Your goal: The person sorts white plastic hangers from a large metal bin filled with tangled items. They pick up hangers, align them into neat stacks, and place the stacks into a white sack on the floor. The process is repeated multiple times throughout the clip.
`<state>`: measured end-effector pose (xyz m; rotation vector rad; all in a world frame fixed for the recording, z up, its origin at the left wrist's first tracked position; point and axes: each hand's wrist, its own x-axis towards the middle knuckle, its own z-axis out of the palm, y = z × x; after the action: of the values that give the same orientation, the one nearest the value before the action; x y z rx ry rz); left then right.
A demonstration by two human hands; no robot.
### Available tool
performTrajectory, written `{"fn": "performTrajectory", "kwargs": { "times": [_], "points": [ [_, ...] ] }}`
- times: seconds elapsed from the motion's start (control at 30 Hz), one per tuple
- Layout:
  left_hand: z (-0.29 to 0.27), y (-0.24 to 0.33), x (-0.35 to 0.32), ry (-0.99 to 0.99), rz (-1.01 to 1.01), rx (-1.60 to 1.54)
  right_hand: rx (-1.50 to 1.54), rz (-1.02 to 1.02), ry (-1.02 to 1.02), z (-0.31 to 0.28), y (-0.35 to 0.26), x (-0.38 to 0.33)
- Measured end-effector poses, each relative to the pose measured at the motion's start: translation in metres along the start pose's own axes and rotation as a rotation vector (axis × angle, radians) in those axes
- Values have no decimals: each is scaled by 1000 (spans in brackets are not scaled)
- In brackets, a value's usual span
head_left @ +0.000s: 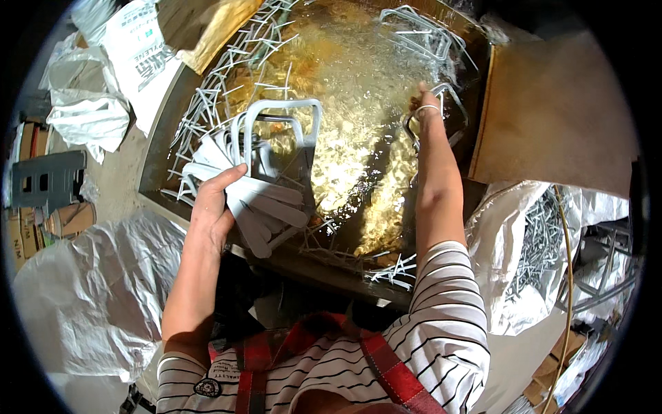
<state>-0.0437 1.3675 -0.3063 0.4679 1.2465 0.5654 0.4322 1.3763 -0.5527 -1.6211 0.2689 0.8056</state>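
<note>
My left hand [215, 207] is closed round a fanned bundle of flat grey plastic handles [258, 196], their loop ends standing up over the near left part of a water tank [160, 134]. Out at the tank's right side, my right hand [427, 103] reaches down to the water with its fingers curled at a single grey plastic handle [460, 117]. That handle's loop spreads on both sides of my wrist. More grey handles [424, 41] lie in the water at the far right corner. My right fingertips are partly hidden.
Thin pale plastic sticks [207, 103] crowd the tank's left side, with others along its near edge. A brown board [558, 117] stands at the right rim. Below it, a white sack [534, 255] holds many small grey pieces. White sacks [89, 90] and plastic sheeting [96, 290] lie left.
</note>
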Motion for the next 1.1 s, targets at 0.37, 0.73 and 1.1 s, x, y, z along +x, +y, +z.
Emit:
{"fn": "performTrajectory", "kwargs": {
  "times": [0.37,0.73,1.1],
  "points": [
    [-35,-35,17,-428,683,498,-337,-413,-669,-8,-24,-297],
    [2,-22,-15,-825,-17,-311,-1059,-387,-1191,-29,4,-432],
    [8,-19,-32,-627,326,75,-1405,-621,-1294,-19,5,-454]
  ]
}}
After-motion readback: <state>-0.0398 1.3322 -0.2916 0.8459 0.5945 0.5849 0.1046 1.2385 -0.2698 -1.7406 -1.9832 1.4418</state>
